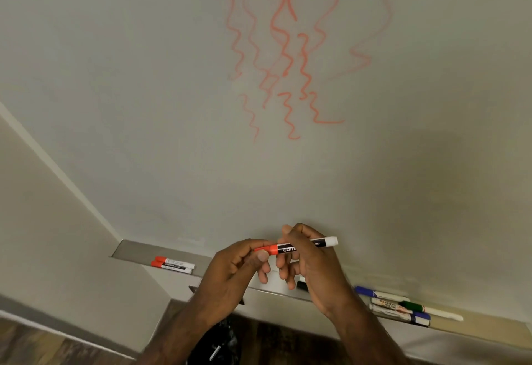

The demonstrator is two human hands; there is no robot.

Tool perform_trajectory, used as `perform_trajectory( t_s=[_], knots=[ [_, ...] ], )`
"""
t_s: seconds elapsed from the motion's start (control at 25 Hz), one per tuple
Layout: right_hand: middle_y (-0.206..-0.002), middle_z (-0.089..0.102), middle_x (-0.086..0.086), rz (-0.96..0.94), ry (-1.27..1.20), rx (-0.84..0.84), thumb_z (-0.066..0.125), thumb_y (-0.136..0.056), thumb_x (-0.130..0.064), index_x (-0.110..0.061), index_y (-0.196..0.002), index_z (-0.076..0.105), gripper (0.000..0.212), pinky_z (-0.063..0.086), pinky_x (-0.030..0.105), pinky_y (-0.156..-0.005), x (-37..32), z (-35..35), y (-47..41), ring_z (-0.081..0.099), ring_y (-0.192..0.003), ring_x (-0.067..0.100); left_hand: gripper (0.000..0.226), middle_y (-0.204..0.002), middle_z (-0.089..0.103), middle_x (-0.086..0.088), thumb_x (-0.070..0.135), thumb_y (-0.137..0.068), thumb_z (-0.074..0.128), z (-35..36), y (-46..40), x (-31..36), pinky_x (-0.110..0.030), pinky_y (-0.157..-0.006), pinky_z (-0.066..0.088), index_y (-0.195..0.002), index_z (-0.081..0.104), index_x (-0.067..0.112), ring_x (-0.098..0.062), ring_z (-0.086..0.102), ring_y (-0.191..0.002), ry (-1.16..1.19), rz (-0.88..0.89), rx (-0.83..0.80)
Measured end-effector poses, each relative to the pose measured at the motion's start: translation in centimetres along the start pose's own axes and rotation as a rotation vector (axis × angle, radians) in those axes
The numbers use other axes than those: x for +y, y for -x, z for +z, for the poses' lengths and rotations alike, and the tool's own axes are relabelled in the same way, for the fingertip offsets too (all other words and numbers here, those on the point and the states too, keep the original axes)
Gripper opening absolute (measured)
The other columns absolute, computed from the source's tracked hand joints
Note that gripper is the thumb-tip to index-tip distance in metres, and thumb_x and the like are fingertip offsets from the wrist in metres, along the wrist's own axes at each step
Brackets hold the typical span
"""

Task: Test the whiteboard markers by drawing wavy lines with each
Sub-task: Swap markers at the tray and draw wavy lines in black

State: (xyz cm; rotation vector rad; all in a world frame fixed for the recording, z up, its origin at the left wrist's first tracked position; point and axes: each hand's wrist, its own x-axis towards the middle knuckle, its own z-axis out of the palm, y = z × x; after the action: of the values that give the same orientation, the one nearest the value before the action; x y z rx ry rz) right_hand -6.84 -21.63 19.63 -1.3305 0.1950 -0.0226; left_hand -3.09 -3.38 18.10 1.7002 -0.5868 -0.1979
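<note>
I hold a red whiteboard marker [322, 243] level in front of the whiteboard [144, 105], just above the tray. My right hand [309, 264] grips its black-and-white barrel. My left hand [239, 266] pinches the red cap end [269, 249]. Whether the cap is on or partly off I cannot tell. Several red wavy lines [285, 48] run down the board above, some faint, some strong.
The metal tray [135, 249] holds two red-capped markers [172, 264] at the left and several blue and green markers [403, 307] at the right. A black cap or marker end [301, 285] shows under my right hand. Dark floor lies below.
</note>
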Motion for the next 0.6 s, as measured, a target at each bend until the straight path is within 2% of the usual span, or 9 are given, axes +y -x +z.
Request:
perform_trajectory(
  t_s=[0.16,0.32,0.44,0.6],
  knots=[
    [-0.068,0.064,0.019,0.036,-0.013,-0.002,0.061,-0.104,-0.034,-0.006,-0.083,0.062,0.035,0.040,0.030,-0.048,0.9,0.3,-0.1,0.054,-0.052,0.026,0.023,-0.082,0.072,-0.008,0.031,-0.106,0.055,0.2,0.5,-0.8,-0.033,-0.076,0.061,-0.116,0.076,0.031,-0.024,0.071,-0.070,-0.040,-0.030,0.020],
    [-0.067,0.065,0.017,0.066,-0.037,0.012,0.061,-0.104,-0.033,-0.004,-0.086,0.063,0.034,0.040,0.029,-0.046,1.9,1.7,-0.5,0.055,-0.049,0.024,0.025,-0.076,0.072,-0.008,0.026,-0.107,0.054,-0.3,1.1,-1.7,-0.040,-0.067,0.062,-0.116,0.075,0.035,-0.022,0.070,-0.062,-0.059,-0.050,0.060],
    [-0.067,0.064,0.018,0.091,-0.050,-0.020,0.061,-0.104,-0.034,-0.005,-0.087,0.063,0.034,0.042,0.029,-0.046,2.6,2.5,-1.3,0.056,-0.050,0.025,0.025,-0.073,0.070,-0.008,0.026,-0.105,0.055,-1.2,1.5,-2.5,-0.036,-0.062,0.060,-0.114,0.076,0.038,-0.021,0.067,-0.059,-0.046,-0.101,0.081],
    [-0.076,0.065,0.021,0.173,-0.070,-0.088,0.068,-0.099,-0.041,-0.002,-0.097,0.064,0.039,0.044,0.030,-0.049,4.8,3.9,-2.6,0.060,-0.058,0.027,0.025,-0.088,0.073,-0.005,0.030,-0.103,0.057,-4.0,2.1,-4.4,-0.027,-0.068,0.060,-0.119,0.076,0.030,-0.024,0.071,-0.077,-0.040,-0.159,0.080]
  ],
)
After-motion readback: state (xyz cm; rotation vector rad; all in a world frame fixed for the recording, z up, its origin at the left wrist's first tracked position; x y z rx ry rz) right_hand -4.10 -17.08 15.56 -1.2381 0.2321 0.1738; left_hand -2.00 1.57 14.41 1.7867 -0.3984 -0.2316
